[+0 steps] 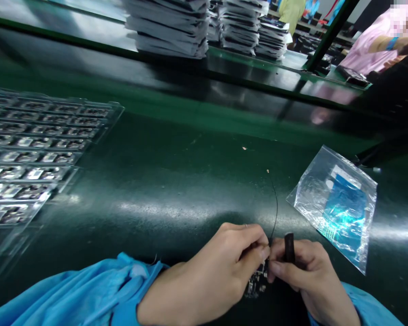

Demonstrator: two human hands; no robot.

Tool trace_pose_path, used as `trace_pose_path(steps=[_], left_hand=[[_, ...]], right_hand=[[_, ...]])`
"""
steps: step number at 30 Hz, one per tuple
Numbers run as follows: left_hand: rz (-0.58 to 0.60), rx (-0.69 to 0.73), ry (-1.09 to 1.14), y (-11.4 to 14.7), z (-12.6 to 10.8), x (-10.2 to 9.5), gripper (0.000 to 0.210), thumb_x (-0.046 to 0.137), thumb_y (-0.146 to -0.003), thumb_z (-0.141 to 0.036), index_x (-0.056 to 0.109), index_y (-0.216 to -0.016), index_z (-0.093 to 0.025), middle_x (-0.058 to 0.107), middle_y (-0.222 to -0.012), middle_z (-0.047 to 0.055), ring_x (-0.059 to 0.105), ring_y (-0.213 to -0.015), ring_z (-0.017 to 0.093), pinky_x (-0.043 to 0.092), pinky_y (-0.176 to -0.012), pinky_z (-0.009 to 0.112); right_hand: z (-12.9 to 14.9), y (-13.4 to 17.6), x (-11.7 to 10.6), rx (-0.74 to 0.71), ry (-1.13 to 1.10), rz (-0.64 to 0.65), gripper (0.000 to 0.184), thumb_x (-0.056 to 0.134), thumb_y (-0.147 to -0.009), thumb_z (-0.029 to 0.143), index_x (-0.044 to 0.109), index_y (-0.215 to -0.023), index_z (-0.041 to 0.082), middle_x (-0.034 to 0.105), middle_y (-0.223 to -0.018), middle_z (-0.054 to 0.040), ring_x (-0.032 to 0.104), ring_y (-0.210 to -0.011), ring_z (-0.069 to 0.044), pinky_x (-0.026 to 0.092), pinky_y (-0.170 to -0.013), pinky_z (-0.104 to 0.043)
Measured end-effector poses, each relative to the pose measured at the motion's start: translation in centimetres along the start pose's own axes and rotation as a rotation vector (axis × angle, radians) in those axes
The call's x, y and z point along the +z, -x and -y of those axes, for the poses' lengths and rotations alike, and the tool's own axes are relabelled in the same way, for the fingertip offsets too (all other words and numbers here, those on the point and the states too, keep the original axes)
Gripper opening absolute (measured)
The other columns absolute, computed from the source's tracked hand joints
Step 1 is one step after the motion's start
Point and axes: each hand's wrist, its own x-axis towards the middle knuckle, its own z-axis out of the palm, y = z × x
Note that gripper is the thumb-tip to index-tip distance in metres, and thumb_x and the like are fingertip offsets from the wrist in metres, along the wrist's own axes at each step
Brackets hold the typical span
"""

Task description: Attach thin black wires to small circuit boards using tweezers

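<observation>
My left hand (221,267) is closed in a pinch, its fingertips meeting those of my right hand (302,271). A thin black cable (276,208) runs up and away from where the fingertips come together. My left fingers appear to pinch its near end, though that spot is mostly covered. A short dark stick-like tool (289,248) juts up between the curled fingers of my right hand; its lower end is hidden. Below the fingertips lies a small dark circuit board (256,285), blurred and partly covered by my left hand.
Clear plastic trays (78,160) filled with small circuit boards lie at left. To the right rests a clear plastic bag (347,208) with a blue sheet inside. Paper-like stacks (170,29) stand on a raised shelf (231,68). Beyond it, a person in pink (367,45) is at work.
</observation>
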Motion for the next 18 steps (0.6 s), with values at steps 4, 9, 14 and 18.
trace_pose_path(steps=[4,9,14,18], left_hand=[[-0.056,0.003,0.004,0.07,0.32,0.60,0.025,0.035,-0.090,-0.017,0.042,-0.066,-0.017,0.042,-0.059,-0.006,0.039,-0.050,0.005,0.033,-0.051,0.018],[-0.056,0.007,0.014,0.06,0.59,0.67,0.024,0.035,-0.090,-0.018,0.042,-0.066,-0.017,0.042,-0.058,-0.006,0.039,-0.048,0.005,0.032,-0.048,0.017],[-0.056,-0.011,0.071,-0.27,0.80,0.46,0.022,0.038,-0.088,-0.016,0.046,-0.067,-0.016,0.043,-0.053,-0.006,0.040,-0.043,0.004,0.032,-0.044,0.016],[-0.014,-0.066,0.222,-0.36,0.66,0.33,0.021,0.039,-0.087,-0.019,0.046,-0.068,-0.015,0.051,-0.058,-0.004,0.042,-0.043,0.004,0.034,-0.042,0.015]], right_hand=[[0.04,0.08,0.12,0.011,0.011,-0.019,0.022,0.064,-0.070,0.027,0.056,-0.051,0.016,0.048,-0.047,0.0022,0.033,-0.042,-0.009,0.022,-0.042,-0.025],[0.03,0.04,0.22,0.026,0.009,-0.029,0.018,0.062,-0.067,0.020,0.055,-0.051,0.017,0.047,-0.047,0.0025,0.036,-0.044,-0.010,0.027,-0.045,-0.025],[0.10,0.04,0.32,0.081,-0.066,-0.052,0.011,0.064,-0.063,0.018,0.059,-0.054,0.016,0.052,-0.049,0.0019,0.037,-0.046,-0.009,0.025,-0.045,-0.024],[0.43,0.00,0.51,0.172,-0.171,-0.064,0.010,0.067,-0.063,0.022,0.063,-0.057,0.014,0.057,-0.049,0.0004,0.029,-0.039,-0.006,0.015,-0.038,-0.021]])
